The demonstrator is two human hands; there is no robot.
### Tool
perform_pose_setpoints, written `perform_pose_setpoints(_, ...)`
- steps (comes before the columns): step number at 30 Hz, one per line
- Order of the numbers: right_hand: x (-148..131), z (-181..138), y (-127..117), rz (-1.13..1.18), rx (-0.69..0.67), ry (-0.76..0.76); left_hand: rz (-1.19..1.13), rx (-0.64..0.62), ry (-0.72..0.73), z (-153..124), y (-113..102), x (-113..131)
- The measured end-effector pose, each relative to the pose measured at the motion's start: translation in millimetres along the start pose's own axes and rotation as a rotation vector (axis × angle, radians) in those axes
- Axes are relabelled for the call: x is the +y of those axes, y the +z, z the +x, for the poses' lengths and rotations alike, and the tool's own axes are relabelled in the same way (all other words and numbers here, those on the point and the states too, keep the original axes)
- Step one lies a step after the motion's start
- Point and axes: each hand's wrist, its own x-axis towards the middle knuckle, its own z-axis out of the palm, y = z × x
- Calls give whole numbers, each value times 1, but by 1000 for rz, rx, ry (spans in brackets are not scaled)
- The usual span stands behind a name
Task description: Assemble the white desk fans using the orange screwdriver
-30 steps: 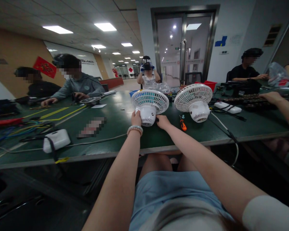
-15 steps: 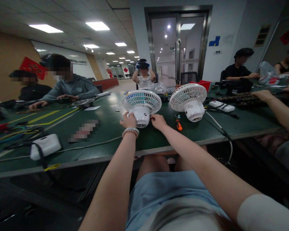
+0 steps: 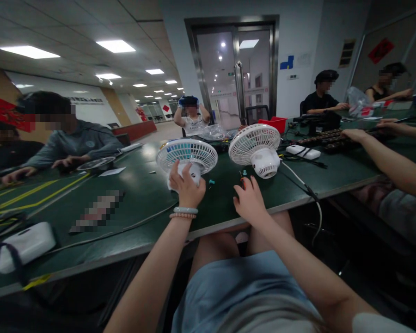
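My left hand is wrapped round the white motor housing of a small white fan with a blue-tinted grille, holding it tilted over the green table. My right hand hovers off the fan with fingers spread, just in front of an orange-handled screwdriver that it partly hides. A second white fan lies to the right, its cable running over the table edge. A small teal part lies between my hands.
A white box with a black strap sits at the near left beside cables. Several people sit round the table; another person's forearm reaches in from the right. A red bin and black equipment stand at the back.
My right hand has let go of the fan and pulled back toward me, fingers spreading. My left hand now grips the housing more fully and has tilted the fan. The camera swung right.
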Motion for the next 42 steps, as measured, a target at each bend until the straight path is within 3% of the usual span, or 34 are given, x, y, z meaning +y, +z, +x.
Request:
perform_pose_setpoints(4, 12, -1, -1, -56, -171, 43, -8, -59, 144, -1, -3, 7)
perform_pose_setpoints(9, 8, 2, 1, -47, -207, 13, -11, -126, 236, -2, -6, 17)
perform_pose_setpoints(16, -1, 11, 7, -37, -256, -17, -128, -506, 488, -3, 6, 40)
perform_pose_setpoints(18, -4, 12, 8, -36, -247, -16, -167, -593, 464, -1, 17, 42)
perform_pose_setpoints(22, -8, 11, 9, -8, -233, -60, -207, -728, 267, 7, 42, 41)
perform_pose_setpoints(25, -5, 16, 8, 26, -211, -54, -238, -841, 249, 13, 52, 42)
perform_pose_setpoints(30, 9, 45, 1, 86, -279, -66, -307, -827, 198, 9, 48, 44)
perform_pose_setpoints(35, 22, 88, -4, -36, -339, -100, -248, -837, 289, -3, 38, 47)
perform_pose_setpoints(42, 44, 131, 20, -93, -462, -198, -184, -797, 481, -13, 22, 61)
